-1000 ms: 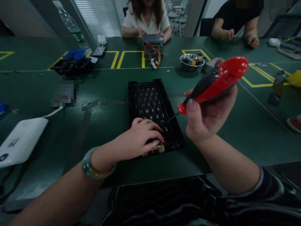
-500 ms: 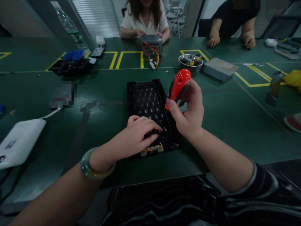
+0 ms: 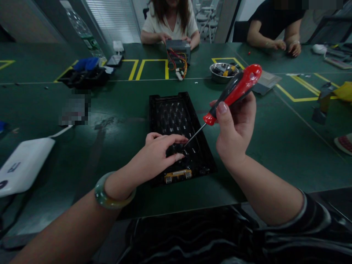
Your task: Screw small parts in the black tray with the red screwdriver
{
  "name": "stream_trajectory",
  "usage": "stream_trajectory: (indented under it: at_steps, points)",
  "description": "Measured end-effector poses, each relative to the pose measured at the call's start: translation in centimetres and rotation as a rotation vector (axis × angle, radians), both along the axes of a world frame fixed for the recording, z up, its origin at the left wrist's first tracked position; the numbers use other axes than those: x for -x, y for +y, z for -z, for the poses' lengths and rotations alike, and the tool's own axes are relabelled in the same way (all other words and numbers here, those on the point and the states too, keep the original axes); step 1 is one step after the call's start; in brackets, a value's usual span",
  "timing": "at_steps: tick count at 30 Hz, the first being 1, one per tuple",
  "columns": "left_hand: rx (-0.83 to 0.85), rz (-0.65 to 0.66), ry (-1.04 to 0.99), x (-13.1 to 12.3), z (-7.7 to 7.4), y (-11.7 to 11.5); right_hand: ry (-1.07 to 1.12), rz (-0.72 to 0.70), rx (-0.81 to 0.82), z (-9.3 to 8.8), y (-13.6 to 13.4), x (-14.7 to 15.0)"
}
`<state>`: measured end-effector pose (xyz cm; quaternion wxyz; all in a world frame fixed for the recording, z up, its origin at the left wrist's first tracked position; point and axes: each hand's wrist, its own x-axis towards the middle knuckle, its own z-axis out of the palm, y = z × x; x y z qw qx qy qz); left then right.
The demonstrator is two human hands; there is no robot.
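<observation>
Green worktop (image 3: 288, 146), ruled with yellow tape (image 3: 155, 59), filled most of the frame.

Right hand (image 3: 236, 128), right of centre: thumb and fingers were closed around a red-and-black screwdriver (image 3: 233, 93), its handle tilted toward the upper right, its thin shaft toward the lower left. Black panel (image 3: 172, 117), patterned inside, rim raised: lay on the worktop at centre. Left hand (image 3: 156, 154), green bangle (image 3: 101, 194) at the wrist: reached over the panel's lower left, thumb and forefinger a narrow gap apart near the shaft's tip; whether they pinched anything could not be told. Orange connector piece (image 3: 178, 175): showed at the panel's lower end.

Obscured: the seat of the shaft's tip, lost against dark plastic; part of a grey flat box (image 3: 266, 82), behind the screwdriver; a pixelated object (image 3: 74, 110), left; a white device (image 3: 26, 165), cut by the left edge; a person in a dark top (image 3: 271, 22), cropped above.

Surroundings: steel bowl (image 3: 223, 78) of mixed parts, upper right of centre; grey box (image 3: 178, 44) with coloured wires (image 3: 181, 62), upper centre, held by a person in white (image 3: 154, 24); plastic bottle (image 3: 82, 33), upper left; window blinds (image 3: 112, 20) and chairs (image 3: 205, 18), at the top.
</observation>
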<state>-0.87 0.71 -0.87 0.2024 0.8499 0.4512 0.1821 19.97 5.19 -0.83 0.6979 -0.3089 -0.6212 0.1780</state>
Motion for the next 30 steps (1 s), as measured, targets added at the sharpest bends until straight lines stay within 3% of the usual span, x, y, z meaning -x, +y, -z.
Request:
stream_trajectory:
  at_steps: [12, 20, 26, 30]
  points:
    - [0.104, -0.017, -0.082, -0.2, -0.2, 0.3, -0.015, -0.075, 0.030, 0.4, 0.6, -0.3]
    - [0.001, -0.021, -0.042, 0.0, -0.1, 0.1, -0.029, -0.090, 0.045, -0.1, -0.1, -0.5]
    - [0.014, 0.010, -0.104, -0.3, -0.5, 0.0, -0.094, 0.059, -0.099, -0.3, -0.5, 0.1]
    - [0.000, 0.001, -0.129, -0.3, -0.7, 0.0, -0.023, 0.092, -0.119, -0.5, -0.3, 0.4]
